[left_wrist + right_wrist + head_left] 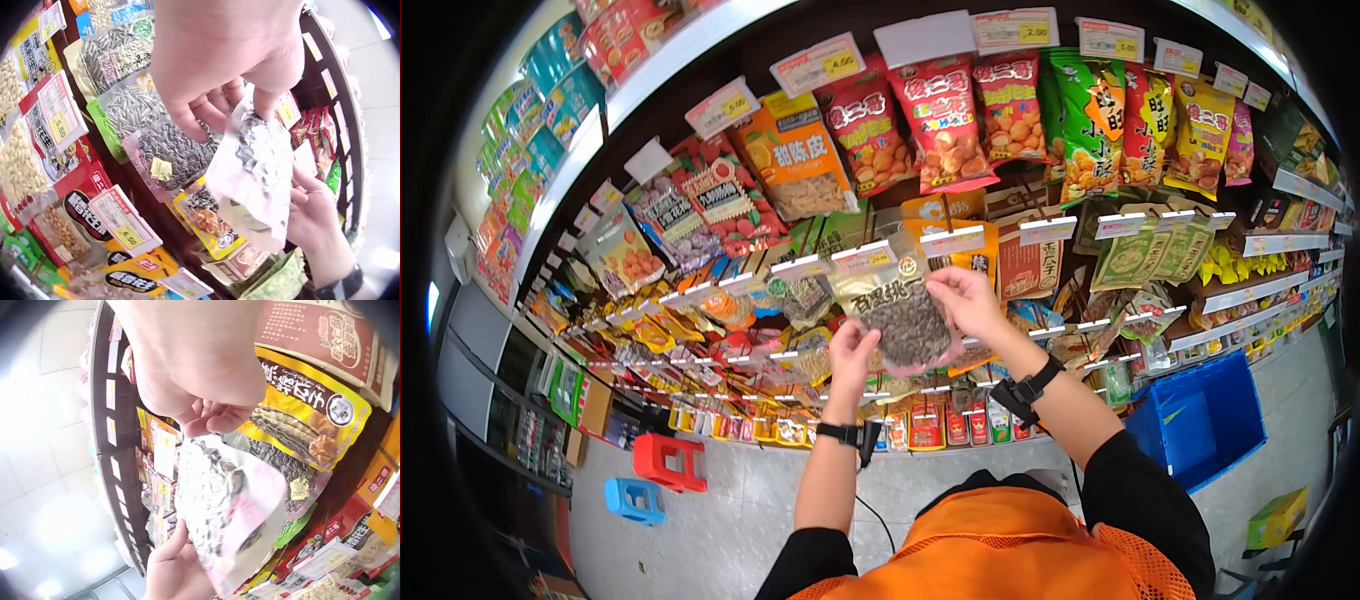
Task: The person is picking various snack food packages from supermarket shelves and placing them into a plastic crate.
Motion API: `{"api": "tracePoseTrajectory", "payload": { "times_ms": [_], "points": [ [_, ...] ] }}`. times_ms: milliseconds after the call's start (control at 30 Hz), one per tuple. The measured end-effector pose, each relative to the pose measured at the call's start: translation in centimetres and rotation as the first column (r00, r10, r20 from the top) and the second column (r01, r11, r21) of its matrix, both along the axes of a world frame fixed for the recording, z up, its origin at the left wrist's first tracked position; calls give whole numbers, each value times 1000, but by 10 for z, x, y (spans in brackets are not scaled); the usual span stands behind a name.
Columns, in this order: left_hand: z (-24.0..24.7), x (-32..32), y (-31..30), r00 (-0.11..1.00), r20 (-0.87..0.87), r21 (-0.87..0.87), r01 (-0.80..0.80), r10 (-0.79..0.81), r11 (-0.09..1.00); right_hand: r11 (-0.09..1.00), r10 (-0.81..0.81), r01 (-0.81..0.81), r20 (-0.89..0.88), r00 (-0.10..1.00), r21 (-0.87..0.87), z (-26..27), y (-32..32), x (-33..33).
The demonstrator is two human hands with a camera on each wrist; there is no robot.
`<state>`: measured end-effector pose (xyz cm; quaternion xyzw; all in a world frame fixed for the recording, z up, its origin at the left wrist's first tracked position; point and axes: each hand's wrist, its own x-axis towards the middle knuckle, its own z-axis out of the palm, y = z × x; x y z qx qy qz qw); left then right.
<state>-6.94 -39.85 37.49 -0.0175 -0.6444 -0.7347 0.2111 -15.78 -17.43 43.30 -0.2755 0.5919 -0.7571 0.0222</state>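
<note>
You have the bag of dark seeds (908, 325) raised between your 2 hands, in front of the snack rack, with its printed face towards you. Your left hand (855, 355) grips its lower left edge, and your right hand (967, 300) pinches its upper right edge. Large dark Chinese characters run across the bag's pale upper part, below a small round emblem. Above it you see an orange pouch (795, 155) reading 甜陈皮, red bags (942, 125) reading 傻二哥 and a green bag (1092, 135) reading 小小酥. Your top price tags (818, 64) include 4.00 and 2.00; your left wrist view shows 5.50 and 6.50. A blue crate (1215, 400) stands right of your right arm; a red stool (670, 462) and a blue stool (635, 500) stand at left on the floor (730, 500).
</note>
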Motion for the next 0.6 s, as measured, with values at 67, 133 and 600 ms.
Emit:
{"api": "tracePoseTrajectory", "payload": {
  "times_ms": [67,133,600],
  "points": [
    [-5,4,-3,992,-72,186,118,-106,975,998,55,-53,104,993,-22,8,0,9],
    [35,17,22,992,-106,256,98,-73,962,996,68,-61,103,992,-71,10,-4,11],
    [-59,44,97,779,469,52,446,-416,894,855,-72,102,-79,994,508,-66,174,63]
  ]
}}
